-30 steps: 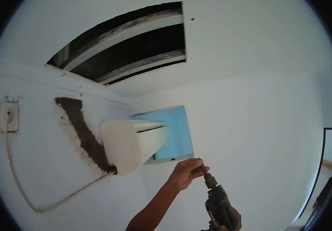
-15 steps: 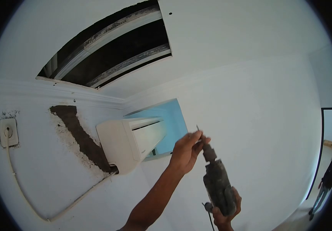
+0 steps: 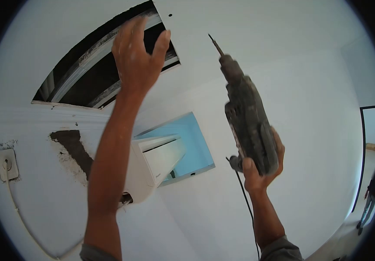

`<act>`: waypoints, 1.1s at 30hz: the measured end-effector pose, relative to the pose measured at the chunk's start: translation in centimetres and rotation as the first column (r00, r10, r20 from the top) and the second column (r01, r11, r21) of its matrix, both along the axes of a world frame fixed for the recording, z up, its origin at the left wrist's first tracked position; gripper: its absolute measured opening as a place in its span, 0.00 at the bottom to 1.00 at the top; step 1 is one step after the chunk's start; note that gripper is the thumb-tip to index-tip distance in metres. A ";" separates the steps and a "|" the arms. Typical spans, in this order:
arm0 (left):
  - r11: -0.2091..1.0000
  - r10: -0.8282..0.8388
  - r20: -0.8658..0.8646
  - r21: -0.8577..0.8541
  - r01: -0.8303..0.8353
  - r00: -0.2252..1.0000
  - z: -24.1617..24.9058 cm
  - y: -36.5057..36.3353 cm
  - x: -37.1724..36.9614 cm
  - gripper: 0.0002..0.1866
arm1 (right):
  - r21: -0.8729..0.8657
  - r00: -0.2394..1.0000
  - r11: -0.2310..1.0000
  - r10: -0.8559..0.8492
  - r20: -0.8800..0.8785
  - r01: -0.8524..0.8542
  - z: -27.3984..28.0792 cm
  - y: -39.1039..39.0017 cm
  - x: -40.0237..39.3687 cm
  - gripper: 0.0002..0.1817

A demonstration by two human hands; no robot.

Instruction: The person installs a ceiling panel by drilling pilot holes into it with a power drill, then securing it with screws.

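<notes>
A dark, dusty power drill (image 3: 250, 117) points upward, its thin bit (image 3: 216, 45) tilted toward the ceiling. My right hand (image 3: 263, 163) wraps round the drill's rear grip, and a black cord (image 3: 246, 198) hangs below it. My left hand (image 3: 137, 58) is raised with fingers stretched out and holds nothing. In this view it overlaps the rectangular ceiling opening (image 3: 105, 80), where metal and white strips cross the dark gap. The left forearm hides part of the white air conditioner (image 3: 161, 158) and of the wall behind.
A blue-lined wall recess (image 3: 198, 141) lies behind the air conditioner. Left of it are a rough brown channel (image 3: 74, 148) in the wall and a socket (image 3: 6, 163) with a plugged-in cable. A person (image 3: 373, 187) stands at the far right by a dark-framed doorway (image 3: 361, 148).
My left hand has let go near the drill bit and moved up and left, its fingers spreading. My right hand has lifted the drill higher.
</notes>
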State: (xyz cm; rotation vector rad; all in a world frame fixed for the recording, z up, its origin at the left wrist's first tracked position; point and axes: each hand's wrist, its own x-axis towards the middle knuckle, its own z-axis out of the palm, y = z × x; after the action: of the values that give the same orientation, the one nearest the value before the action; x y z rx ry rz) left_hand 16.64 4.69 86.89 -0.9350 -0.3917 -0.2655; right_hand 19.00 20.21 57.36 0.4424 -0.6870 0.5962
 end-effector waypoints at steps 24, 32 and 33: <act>0.847 0.452 0.654 -0.529 -0.061 0.607 5.8 0.4 8.0 0.51 | 0.142 0.999 0.990 0.015 -0.029 -0.011 7.2 0.7 2.2 0.42; 0.845 0.489 0.686 -0.525 -0.099 0.539 6.4 0.5 7.9 0.54 | 0.183 0.997 0.980 -0.075 -0.019 0.077 7.4 1.3 2.3 0.42; 0.845 0.485 0.686 -0.526 -0.090 0.542 6.4 0.7 8.0 0.54 | 0.184 0.997 0.980 -0.075 -0.022 0.077 7.4 1.2 2.4 0.42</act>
State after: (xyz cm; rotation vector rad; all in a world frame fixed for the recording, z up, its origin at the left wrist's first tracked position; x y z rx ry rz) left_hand 24.62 5.37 93.25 -1.1285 -1.5230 -0.2804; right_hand 21.36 21.39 64.76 0.5903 -0.7451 0.4581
